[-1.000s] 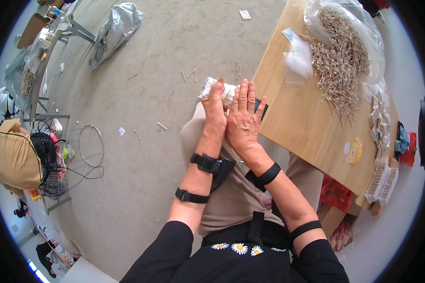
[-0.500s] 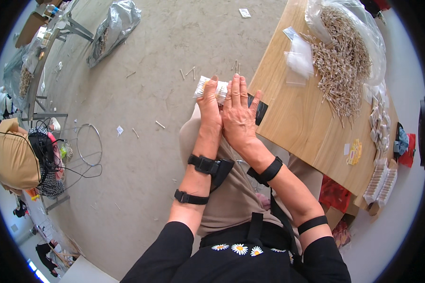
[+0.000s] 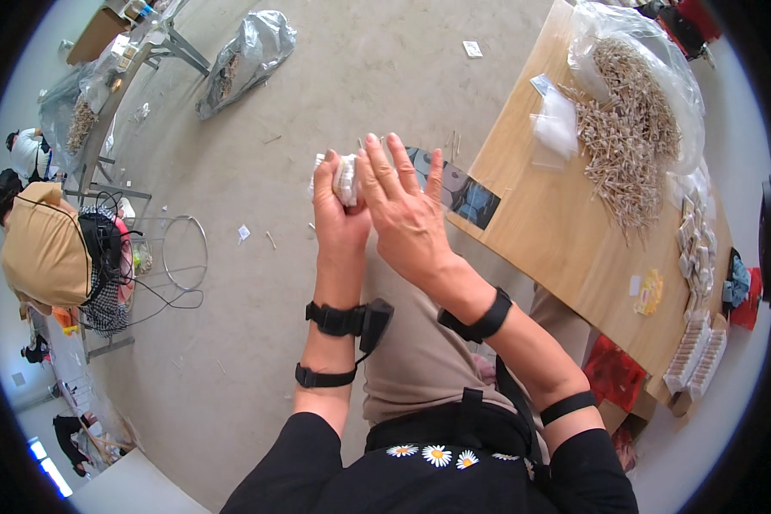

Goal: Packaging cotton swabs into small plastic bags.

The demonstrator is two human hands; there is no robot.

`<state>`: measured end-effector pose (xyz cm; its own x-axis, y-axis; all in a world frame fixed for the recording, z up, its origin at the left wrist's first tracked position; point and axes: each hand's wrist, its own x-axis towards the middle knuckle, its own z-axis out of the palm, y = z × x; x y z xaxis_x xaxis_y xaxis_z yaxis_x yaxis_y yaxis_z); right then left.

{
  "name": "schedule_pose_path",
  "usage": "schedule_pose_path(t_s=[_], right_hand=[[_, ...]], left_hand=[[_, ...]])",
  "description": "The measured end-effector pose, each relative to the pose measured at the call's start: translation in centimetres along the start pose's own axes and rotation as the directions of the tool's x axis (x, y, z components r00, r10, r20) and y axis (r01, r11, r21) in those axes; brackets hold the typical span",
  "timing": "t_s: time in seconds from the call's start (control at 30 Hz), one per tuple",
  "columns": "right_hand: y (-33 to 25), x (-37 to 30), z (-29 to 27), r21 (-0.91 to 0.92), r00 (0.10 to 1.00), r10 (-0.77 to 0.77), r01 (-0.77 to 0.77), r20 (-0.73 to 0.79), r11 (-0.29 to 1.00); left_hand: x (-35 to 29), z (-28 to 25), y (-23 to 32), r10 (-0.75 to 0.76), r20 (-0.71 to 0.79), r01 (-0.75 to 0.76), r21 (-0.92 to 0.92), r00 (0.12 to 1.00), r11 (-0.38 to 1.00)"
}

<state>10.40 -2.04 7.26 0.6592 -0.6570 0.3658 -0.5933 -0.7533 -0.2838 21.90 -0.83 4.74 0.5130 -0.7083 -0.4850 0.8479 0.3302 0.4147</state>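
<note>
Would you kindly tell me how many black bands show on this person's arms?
4: the left arm has one band nearer the wrist and another nearer the elbow; the right arm has one nearer the wrist and one by the elbow. Sleeves might hide more.

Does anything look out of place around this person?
Yes: thin sticks and small pale squares lie scattered on the floor. That looks odd, perhaps dropped, since most sticks sit in a heap on the wooden table.

Your light-brown wooden table [image 3: 522,201] bears a loose heap of thin beige sticks [image 3: 625,133]; left of that heap lie translucent plastic pouches [image 3: 555,122], and nearer you than it, a flat yellow piece [image 3: 649,294].
</note>
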Motion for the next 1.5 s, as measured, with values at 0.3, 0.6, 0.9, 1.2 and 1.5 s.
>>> schedule_pose_path(t_s=[0.3,0.6,0.9,1.2,1.5], right_hand=[[1.6,-4.7,-9.9,0.57,0.928,0.328,-0.176,-0.175,0.803],[3.4,-10.1,-16.9,0.639,0.943,0.261,-0.072,-0.206,0.766],[5.6,-14.3,-21.5,0.319,0.935,-0.079,0.196,-0.347,0.927],[5.8,-16.0,-22.4,0.119,0.944,-0.175,0.215,-0.278,0.969],[5.6,-16.0,-22.5,0.008,0.946,-0.234,0.241,-0.223,0.97]], left_hand=[[-9.3,1.7,-2.1,-0.336,0.296,0.353,-0.004,0.894,0.936],[-16.0,3.3,-5.5,-0.495,0.408,0.437,0.231,0.768,0.869],[-20.2,5.3,-7.9,-0.514,0.286,0.37,0.432,0.808,0.822],[-20.9,5.0,-8.9,-0.497,0.266,0.319,0.508,0.826,0.8],[-21.2,4.9,-8.8,-0.469,0.291,0.243,0.57,0.834,0.785]])
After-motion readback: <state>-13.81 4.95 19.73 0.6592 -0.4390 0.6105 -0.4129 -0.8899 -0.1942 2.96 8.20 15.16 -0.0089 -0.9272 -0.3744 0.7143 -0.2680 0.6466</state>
